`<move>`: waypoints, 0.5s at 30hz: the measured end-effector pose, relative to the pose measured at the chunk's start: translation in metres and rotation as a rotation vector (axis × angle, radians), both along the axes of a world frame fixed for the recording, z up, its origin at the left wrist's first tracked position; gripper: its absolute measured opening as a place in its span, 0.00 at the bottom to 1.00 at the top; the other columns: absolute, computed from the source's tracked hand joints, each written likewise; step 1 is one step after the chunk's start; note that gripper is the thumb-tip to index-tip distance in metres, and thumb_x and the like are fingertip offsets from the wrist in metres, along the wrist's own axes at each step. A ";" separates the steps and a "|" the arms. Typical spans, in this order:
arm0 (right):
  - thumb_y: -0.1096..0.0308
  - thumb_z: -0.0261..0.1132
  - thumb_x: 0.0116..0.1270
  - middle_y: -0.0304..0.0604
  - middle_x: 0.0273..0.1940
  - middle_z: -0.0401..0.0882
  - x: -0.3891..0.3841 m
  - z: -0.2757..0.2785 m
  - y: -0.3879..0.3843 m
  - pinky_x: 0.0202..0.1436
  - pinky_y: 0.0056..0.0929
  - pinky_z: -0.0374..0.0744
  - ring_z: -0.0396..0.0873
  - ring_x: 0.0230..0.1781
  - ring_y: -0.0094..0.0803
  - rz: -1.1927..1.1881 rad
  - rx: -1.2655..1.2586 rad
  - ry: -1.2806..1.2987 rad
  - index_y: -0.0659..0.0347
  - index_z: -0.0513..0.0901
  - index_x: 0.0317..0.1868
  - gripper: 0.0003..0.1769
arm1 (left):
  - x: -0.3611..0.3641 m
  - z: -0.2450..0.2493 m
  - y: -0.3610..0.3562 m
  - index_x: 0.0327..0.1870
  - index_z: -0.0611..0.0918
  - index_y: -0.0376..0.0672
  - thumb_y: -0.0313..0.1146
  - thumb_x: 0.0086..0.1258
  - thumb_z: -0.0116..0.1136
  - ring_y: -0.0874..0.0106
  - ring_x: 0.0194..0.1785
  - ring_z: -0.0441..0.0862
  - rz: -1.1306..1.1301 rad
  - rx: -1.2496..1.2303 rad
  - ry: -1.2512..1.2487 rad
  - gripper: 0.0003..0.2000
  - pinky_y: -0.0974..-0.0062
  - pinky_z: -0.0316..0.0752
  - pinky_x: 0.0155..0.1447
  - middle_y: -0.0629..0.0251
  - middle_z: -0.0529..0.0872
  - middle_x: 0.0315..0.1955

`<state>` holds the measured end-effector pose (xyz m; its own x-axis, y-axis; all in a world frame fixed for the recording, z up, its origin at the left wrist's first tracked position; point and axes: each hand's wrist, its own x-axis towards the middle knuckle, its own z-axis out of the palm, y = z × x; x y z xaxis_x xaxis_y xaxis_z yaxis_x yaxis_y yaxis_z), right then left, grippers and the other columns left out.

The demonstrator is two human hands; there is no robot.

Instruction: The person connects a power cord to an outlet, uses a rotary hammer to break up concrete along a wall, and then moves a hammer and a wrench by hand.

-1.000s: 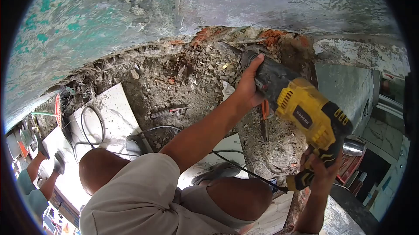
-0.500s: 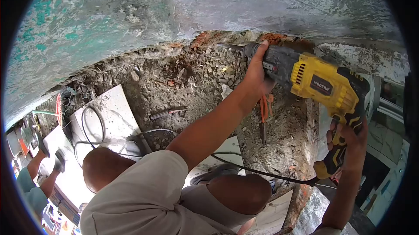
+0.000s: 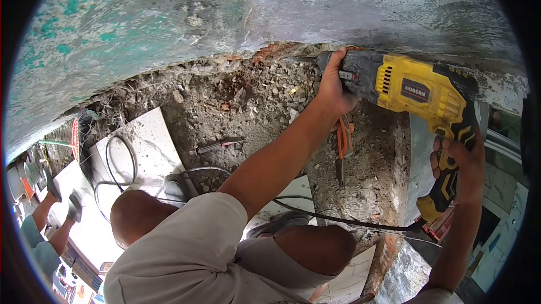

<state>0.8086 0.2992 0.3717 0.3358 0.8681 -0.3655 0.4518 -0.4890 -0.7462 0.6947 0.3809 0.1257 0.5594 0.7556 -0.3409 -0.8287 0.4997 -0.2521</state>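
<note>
A yellow and black rotary hammer (image 3: 422,91), labelled MODERN, lies almost level along the foot of the wall (image 3: 315,8). Its bit (image 3: 301,58) points left, by exposed red brick (image 3: 276,51) at the wall's base. My left hand (image 3: 337,87) is wrapped round the tool's dark front part, just behind the chuck. At the rear, my right hand (image 3: 459,160) grips the handle. The black power cord (image 3: 349,222) runs left from the handle's end. Below my left hand, an orange-handled tool (image 3: 342,137) lies on the dirt.
Rubble and soil (image 3: 259,112) cover the ground along the wall. A small tool (image 3: 220,145) lies there. White tiles (image 3: 146,146) with a looped cable (image 3: 134,163) are at the left. My knees are below. Another person's legs (image 3: 51,225) show at the far left.
The hammer's rear and my right hand have shifted slightly to the right, and the tool's body sits a little nearer the wall. Both hands keep their hold.
</note>
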 end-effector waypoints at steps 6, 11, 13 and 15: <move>0.73 0.59 0.55 0.43 0.28 0.77 -0.011 0.008 0.015 0.17 0.24 0.75 0.77 0.18 0.28 0.063 -0.019 -0.001 0.65 0.70 0.56 0.26 | -0.007 0.004 0.003 0.53 0.78 0.41 0.49 0.64 0.53 0.62 0.55 0.78 0.070 0.039 -0.047 0.23 0.57 0.67 0.67 0.60 0.82 0.52; 0.73 0.59 0.55 0.42 0.28 0.77 -0.027 0.012 0.019 0.18 0.23 0.75 0.77 0.18 0.27 0.046 -0.039 -0.048 0.63 0.70 0.56 0.25 | -0.010 0.003 0.001 0.54 0.77 0.41 0.48 0.61 0.55 0.61 0.58 0.76 0.140 0.025 -0.147 0.24 0.55 0.64 0.69 0.59 0.81 0.53; 0.72 0.59 0.55 0.42 0.28 0.77 -0.026 0.011 0.020 0.18 0.23 0.75 0.76 0.18 0.27 0.044 -0.043 -0.054 0.62 0.71 0.56 0.25 | -0.010 0.002 0.001 0.54 0.77 0.41 0.47 0.61 0.55 0.61 0.58 0.76 0.134 0.008 -0.140 0.24 0.55 0.64 0.69 0.59 0.81 0.53; 0.71 0.59 0.55 0.42 0.28 0.77 -0.021 0.009 0.021 0.18 0.24 0.75 0.76 0.19 0.27 0.054 -0.073 -0.041 0.62 0.71 0.55 0.24 | -0.010 0.000 0.001 0.55 0.77 0.41 0.47 0.61 0.56 0.61 0.57 0.76 0.126 -0.012 -0.130 0.24 0.55 0.65 0.69 0.59 0.80 0.53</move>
<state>0.7874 0.3201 0.3809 0.3058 0.8569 -0.4150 0.5084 -0.5155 -0.6898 0.6849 0.3815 0.1258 0.5004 0.8188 -0.2813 -0.8446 0.3902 -0.3667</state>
